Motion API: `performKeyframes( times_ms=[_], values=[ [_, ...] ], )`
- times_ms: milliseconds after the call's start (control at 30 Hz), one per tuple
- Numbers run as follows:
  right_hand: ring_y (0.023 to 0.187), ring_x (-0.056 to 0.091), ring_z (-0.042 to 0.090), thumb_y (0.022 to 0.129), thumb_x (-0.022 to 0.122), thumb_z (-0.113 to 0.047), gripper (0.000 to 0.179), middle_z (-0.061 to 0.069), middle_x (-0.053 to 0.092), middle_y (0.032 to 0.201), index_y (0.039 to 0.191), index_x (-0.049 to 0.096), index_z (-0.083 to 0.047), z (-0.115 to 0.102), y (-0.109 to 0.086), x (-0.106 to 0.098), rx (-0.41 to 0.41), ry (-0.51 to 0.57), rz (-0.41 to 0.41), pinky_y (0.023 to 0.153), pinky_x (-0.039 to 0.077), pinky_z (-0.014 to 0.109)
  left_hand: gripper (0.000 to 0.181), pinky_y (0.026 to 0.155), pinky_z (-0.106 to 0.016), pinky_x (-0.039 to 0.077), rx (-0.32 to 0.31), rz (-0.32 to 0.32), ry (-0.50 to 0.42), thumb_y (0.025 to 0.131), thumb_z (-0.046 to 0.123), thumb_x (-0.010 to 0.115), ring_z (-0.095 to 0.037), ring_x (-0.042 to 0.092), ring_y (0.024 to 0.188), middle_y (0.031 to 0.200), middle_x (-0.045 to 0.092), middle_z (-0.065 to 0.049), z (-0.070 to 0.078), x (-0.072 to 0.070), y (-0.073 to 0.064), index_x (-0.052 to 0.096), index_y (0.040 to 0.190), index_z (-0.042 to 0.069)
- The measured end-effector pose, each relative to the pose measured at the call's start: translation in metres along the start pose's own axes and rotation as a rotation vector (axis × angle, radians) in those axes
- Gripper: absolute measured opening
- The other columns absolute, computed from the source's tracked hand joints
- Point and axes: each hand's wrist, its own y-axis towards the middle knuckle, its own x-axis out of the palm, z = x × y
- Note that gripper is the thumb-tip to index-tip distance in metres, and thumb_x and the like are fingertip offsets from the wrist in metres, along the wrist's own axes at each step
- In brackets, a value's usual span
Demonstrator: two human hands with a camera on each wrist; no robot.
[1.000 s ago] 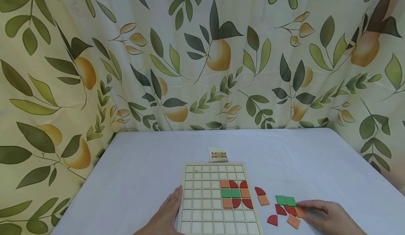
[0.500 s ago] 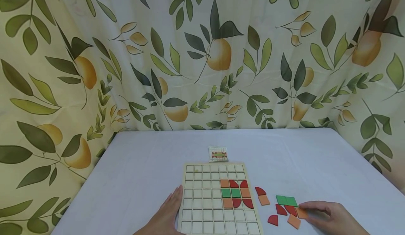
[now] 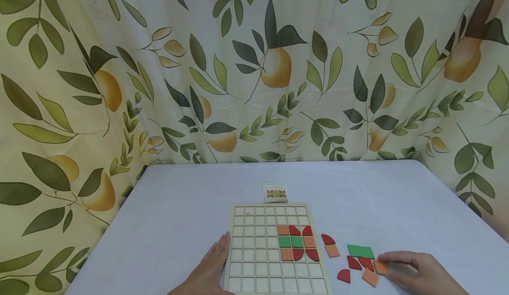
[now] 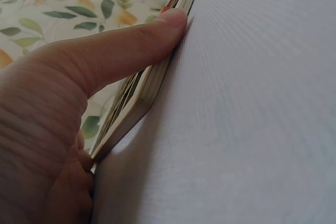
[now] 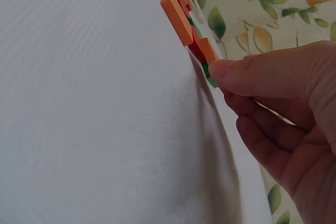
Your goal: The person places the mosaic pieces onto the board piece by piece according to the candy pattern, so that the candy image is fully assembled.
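Observation:
A pale gridded board point(image 3: 254, 269) lies at the table's near middle, with orange squares, red quarter-circles and two green squares point(image 3: 297, 241) set in its right half. My left hand point(image 3: 208, 266) lies along the board's left side, fingers straight. In the left wrist view its thumb point(image 4: 142, 40) presses along the board's near edge. Beside the loose tiles at the right, my right hand point(image 3: 421, 273) pinches an orange square tile point(image 3: 380, 267) between thumb and index finger. In the right wrist view the thumb tip covers one end of that orange tile point(image 5: 208, 50).
Loose tiles lie right of the board: two green squares point(image 3: 360, 251), several red quarter-circles point(image 3: 344, 276), and orange squares point(image 3: 370, 277). A small pattern card point(image 3: 275, 193) lies beyond the board's far edge. Behind the white table point(image 3: 191, 198) hangs a fruit-patterned curtain point(image 3: 254, 109).
My right hand has shifted slightly right with the orange square tile, drawing it a little from the red tile beside it. The left hand and board stay put.

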Motion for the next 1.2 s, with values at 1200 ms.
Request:
performKeyframes(
  times_ms=[1200],
  values=[
    [0.093,0.059,0.005,0.08,0.071,-0.029,0.03,-0.006,0.067,0.1,0.106,0.069,-0.012,-0.061,0.051,0.027,-0.334,0.029,0.086,0.077,0.051,0.043,0.128,0.098,-0.008,-0.011,-0.04,-0.004,0.015,0.064,0.067,0.068,-0.043,0.011,0.133,0.146,0.01,-0.031,0.003,0.0,0.002,0.006,0.139,-0.016]
  ],
)
